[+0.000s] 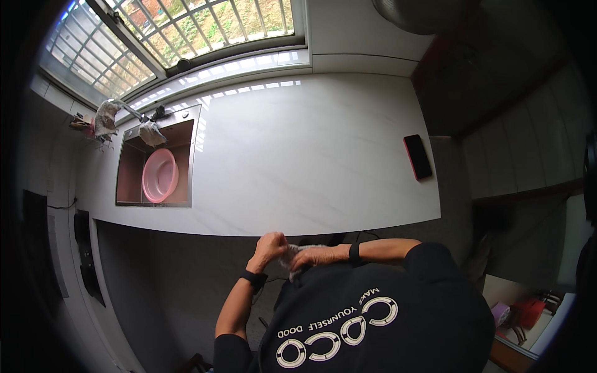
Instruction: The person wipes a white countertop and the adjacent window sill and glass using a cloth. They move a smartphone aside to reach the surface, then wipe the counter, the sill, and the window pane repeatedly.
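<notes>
My left hand is closed on one end of a greyish cloth, just off the front edge of the white countertop. My right hand grips the same cloth close beside it, its fingers partly hidden against the dark shirt. Each wrist wears a black band. Towards the counter's right end lies a phone with a red edge and a dark screen. A pink plastic basin rests tilted inside the sink at the left.
The steel sink is set into the counter, with a cloth-wrapped faucet over it. A barred window rises behind. At the lower right, a red item and other things lie on a low surface.
</notes>
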`<state>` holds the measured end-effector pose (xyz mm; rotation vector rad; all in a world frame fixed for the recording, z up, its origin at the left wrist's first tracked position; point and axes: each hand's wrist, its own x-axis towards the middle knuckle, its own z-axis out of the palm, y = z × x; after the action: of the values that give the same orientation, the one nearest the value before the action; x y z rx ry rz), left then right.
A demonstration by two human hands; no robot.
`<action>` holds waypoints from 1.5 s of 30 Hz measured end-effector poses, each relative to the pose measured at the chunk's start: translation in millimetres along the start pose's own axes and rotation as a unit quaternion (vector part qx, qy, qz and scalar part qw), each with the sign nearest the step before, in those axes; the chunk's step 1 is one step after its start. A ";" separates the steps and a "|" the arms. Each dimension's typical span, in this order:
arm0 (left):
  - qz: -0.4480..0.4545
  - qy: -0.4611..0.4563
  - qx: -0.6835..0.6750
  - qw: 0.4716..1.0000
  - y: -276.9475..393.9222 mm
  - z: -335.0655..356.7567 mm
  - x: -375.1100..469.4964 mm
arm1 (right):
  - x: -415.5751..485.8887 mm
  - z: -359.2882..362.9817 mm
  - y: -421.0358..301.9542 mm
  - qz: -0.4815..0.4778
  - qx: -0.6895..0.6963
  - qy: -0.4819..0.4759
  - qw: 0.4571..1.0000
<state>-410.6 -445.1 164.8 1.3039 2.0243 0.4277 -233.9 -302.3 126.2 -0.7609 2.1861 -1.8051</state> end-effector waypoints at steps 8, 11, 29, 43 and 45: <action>-0.065 0.038 -0.408 0.910 35.8 -76.3 9.1 | 3.0 -107.8 -82.6 0.086 0.122 0.225 0.963; -0.003 0.103 -0.406 0.908 55.8 -99.5 30.8 | -5.6 -154.7 -137.4 0.063 0.061 0.271 0.959; 0.069 0.341 0.148 0.926 25.7 -37.6 123.7 | -179.2 -72.1 -77.5 0.459 -0.301 0.411 0.729; 0.175 0.284 0.149 0.931 121.5 29.6 256.2 | -204.5 -56.9 -52.9 0.455 -0.267 0.350 0.774; 0.177 0.277 0.173 0.928 132.9 37.4 265.8 | -204.7 -64.9 -53.8 0.460 -0.236 0.332 0.789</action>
<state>-366.3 -152.3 120.3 1.9549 2.4002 0.6879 -77.3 -149.3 159.4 0.9608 2.6748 -1.0500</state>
